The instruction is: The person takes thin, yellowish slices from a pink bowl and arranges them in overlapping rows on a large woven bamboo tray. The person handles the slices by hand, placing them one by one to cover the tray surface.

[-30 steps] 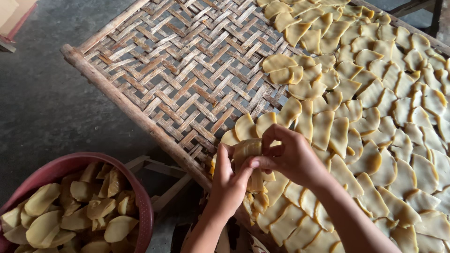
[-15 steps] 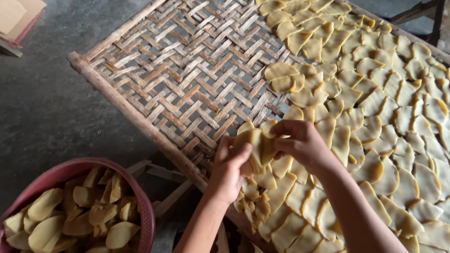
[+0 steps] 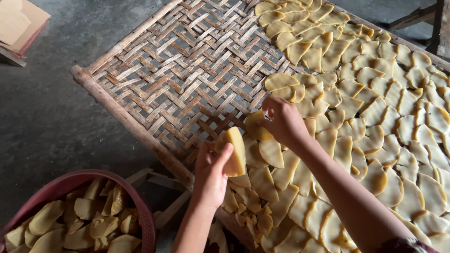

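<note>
My left hand (image 3: 209,171) grips a thick yellow stack of slices (image 3: 233,151) just above the near edge of a woven bamboo rack (image 3: 173,79). My right hand (image 3: 283,121) pinches one thin yellow slice (image 3: 255,127) and holds it low over the rack, beside the laid-out slices. Many flat yellow slices (image 3: 375,107) overlap across the right part of the rack. The left part of the weave is bare.
A dark red basin (image 3: 70,187) heaped with yellow pieces stands at the lower left on the grey concrete floor (image 3: 42,117). The rack's wooden frame rail (image 3: 126,119) runs diagonally. A flat box (image 3: 18,23) lies at the upper left, wooden legs at the upper right.
My hands have parted: the right one peeled a slice off the stack and moved it up and right onto the rack, while the left hand dropped slightly with the stack.
</note>
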